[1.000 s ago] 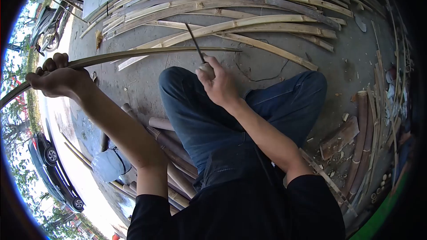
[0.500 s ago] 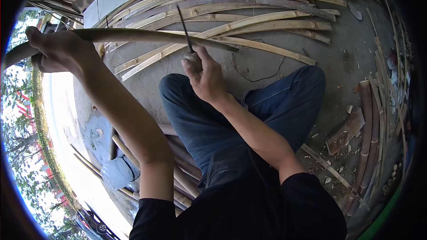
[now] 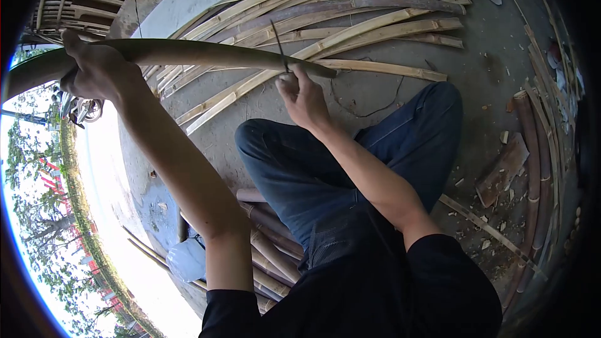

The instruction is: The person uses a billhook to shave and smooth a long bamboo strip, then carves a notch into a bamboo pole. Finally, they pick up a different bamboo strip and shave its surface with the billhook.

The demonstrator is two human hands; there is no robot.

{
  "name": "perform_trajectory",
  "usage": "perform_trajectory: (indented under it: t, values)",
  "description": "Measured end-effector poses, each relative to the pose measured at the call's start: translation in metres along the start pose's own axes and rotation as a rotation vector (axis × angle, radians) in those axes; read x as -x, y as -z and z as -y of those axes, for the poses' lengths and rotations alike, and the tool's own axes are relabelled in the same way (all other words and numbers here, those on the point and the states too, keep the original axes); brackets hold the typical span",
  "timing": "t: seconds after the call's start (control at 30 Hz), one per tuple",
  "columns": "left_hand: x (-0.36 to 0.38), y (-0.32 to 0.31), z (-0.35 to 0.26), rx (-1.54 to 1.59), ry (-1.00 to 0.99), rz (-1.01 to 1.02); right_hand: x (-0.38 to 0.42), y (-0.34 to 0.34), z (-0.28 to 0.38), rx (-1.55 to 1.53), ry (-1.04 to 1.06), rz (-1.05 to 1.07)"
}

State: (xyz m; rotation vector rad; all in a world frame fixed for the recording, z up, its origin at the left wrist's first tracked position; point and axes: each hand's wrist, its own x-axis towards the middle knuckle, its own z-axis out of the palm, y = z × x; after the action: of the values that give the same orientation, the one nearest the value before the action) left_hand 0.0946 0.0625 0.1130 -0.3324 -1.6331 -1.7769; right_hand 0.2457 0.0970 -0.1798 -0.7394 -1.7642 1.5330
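Observation:
My left hand [image 3: 99, 66] is closed around a long greenish bamboo pole [image 3: 206, 53], which runs from the left edge to a cut end near the middle. My right hand [image 3: 305, 97] is wrapped round the handle of a knife [image 3: 278, 44]. Its narrow dark blade is seen nearly edge-on and points up. In this view the blade crosses the pole close to the cut end. Under both forearms are my crossed legs in blue jeans [image 3: 288, 163].
Split bamboo strips [image 3: 375, 25] are spread over the concrete floor ahead. More bamboo poles [image 3: 275, 256] lie by my left hip. At right are a wood block [image 3: 503, 169], brown bamboo lengths [image 3: 531, 150] and scattered chips. A white rounded object [image 3: 186, 260] sits at lower left.
The view has shifted a little. My right hand and the knife have moved slightly toward the pole's cut end. My left hand keeps its grip on the bamboo pole.

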Motion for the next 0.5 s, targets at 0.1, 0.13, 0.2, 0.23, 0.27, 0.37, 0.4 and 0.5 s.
perform_trajectory:
  t: [0.1,0.13,0.2,0.23,0.27,0.37,0.4,0.5]
  values:
    - [0.002,-0.014,-0.008,-0.012,0.009,0.045,-0.026,-0.014,0.115,-0.188,0.384,0.063]
    - [0.003,-0.017,-0.008,-0.006,0.011,0.042,-0.024,-0.014,0.136,-0.185,0.426,0.044]
    - [0.004,-0.024,-0.009,0.04,-0.001,0.106,-0.025,-0.017,0.117,-0.156,0.456,-0.017]
    - [0.003,-0.028,-0.008,0.022,-0.017,0.091,-0.023,-0.013,0.091,-0.077,0.383,-0.043]
    - [0.0,-0.033,-0.002,0.025,-0.068,0.08,-0.017,-0.006,0.05,0.005,0.312,-0.066]
    - [-0.005,-0.044,0.012,0.019,-0.157,0.042,0.008,0.024,-0.114,0.218,-0.334,-0.023]
    - [-0.01,-0.046,0.016,-0.04,-0.179,0.036,0.02,0.036,-0.153,0.297,-0.385,-0.008]
    - [0.003,-0.062,0.004,-0.192,-0.17,-0.007,-0.003,0.029,-0.121,0.304,-0.332,-0.002]
